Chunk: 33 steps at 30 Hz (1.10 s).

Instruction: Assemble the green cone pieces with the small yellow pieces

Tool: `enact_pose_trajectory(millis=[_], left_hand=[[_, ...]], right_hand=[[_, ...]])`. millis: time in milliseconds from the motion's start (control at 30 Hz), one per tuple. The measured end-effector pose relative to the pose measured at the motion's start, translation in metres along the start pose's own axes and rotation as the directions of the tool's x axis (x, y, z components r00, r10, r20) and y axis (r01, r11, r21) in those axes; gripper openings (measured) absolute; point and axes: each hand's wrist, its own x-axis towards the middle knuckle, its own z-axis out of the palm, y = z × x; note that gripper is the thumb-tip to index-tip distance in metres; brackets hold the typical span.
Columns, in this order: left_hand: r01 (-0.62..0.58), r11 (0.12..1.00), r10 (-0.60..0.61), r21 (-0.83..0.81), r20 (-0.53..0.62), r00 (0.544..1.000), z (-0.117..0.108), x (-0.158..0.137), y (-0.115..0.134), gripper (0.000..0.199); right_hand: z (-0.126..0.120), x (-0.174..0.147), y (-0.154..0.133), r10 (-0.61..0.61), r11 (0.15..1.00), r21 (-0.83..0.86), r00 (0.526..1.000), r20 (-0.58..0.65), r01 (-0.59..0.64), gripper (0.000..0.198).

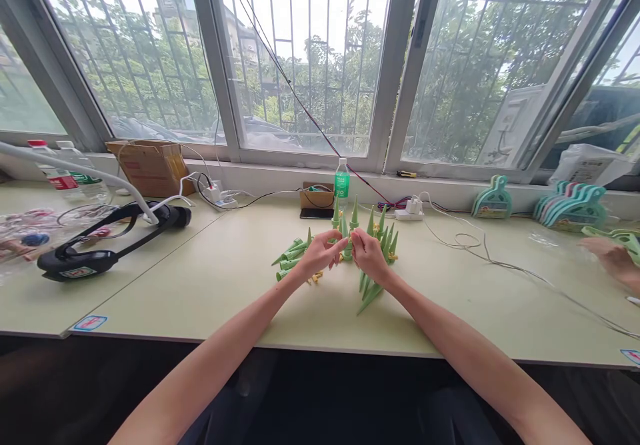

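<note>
My left hand (324, 253) and my right hand (369, 256) meet over the table, fingertips close together. The left hand's thumb and forefinger are drawn together, and the right hand is curled into a fist. What they hold is too small and covered to make out. Green pointed plastic spikes (388, 240) stand upright just behind and beside the right hand, and more lie on the table under it. To the left, several hollow green spikes (290, 256) lie on their sides. Small yellow plastic pieces (316, 277) rest beside the left hand.
Behind the spikes stand a green-labelled bottle (341, 182) and a small cardboard box (316, 198). A black headset (100, 248) lies left. White cables (515, 268) cross the right side, near teal hangers (570, 206) and another person's hand (610, 258).
</note>
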Motion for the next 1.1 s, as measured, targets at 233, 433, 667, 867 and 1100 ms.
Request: enact_pose_trajectory(millis=[233,433,667,867,1100], left_hand=[[-0.013,1.000,0.013,0.004,-0.016,1.000,0.001,-0.001,0.000,0.036],[-0.015,1.000,0.015,0.013,-0.030,0.999,0.002,0.000,-0.002,0.038],[-0.029,0.999,0.031,0.045,-0.038,0.999,0.002,0.001,-0.007,0.038],[-0.091,0.992,0.097,0.088,-0.066,0.993,0.003,0.002,-0.007,0.035],[-0.179,0.974,0.192,0.140,-0.082,0.978,0.004,0.005,-0.017,0.027]], right_hand=[[-0.001,0.000,-0.001,0.000,1.000,0.010,1.000,-0.006,0.000,0.043],[-0.001,0.000,-0.001,0.004,1.000,0.019,1.000,-0.009,-0.004,0.043],[-0.001,0.001,-0.001,0.007,1.000,0.016,1.000,-0.022,-0.007,0.043],[-0.001,0.001,-0.001,0.001,1.000,-0.010,0.999,-0.034,-0.001,0.043],[0.000,0.001,0.001,-0.003,1.000,-0.019,0.999,-0.047,0.002,0.044]])
